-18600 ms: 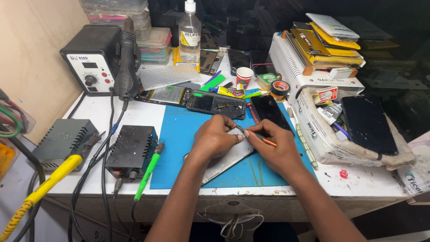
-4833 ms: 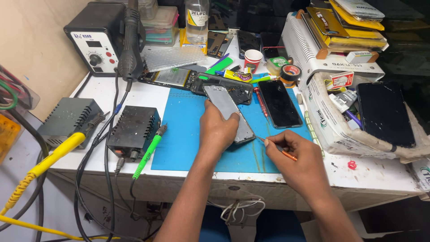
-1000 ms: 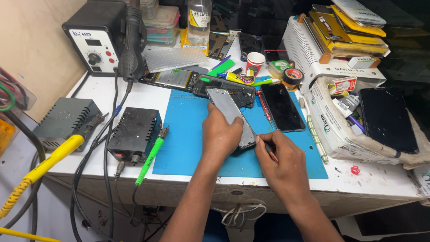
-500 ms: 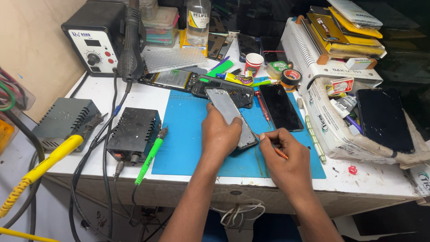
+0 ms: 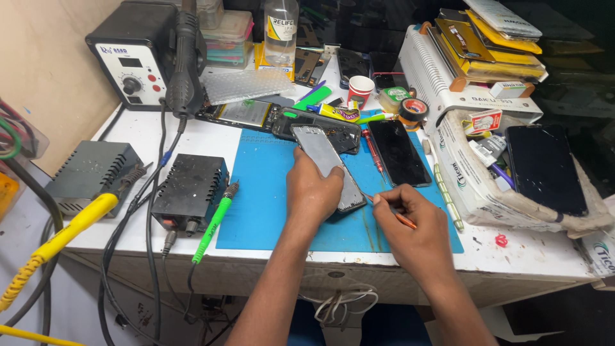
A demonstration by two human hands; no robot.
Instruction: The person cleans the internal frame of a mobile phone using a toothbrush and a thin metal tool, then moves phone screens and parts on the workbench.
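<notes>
Holding a grey phone (image 5: 328,168) down on the blue mat (image 5: 262,192), my left hand (image 5: 314,189) is curled around it; my right hand (image 5: 413,227) pinches an orange tool (image 5: 402,219).

A dark phone screen (image 5: 400,152) lies flat on the blue mat (image 5: 269,205), just right of the grey phone panel (image 5: 328,165) held under the left hand (image 5: 314,189). A larger black screen (image 5: 546,168) rests on the white printed box (image 5: 477,186) at the right edge. Yellow flat packages (image 5: 487,45) are stacked on the white ribbed case (image 5: 435,70) behind it. A clear bottle (image 5: 280,29) with a blue-and-white label stands at the back. The black station (image 5: 131,54) at rear left carries a white front label panel.
</notes>
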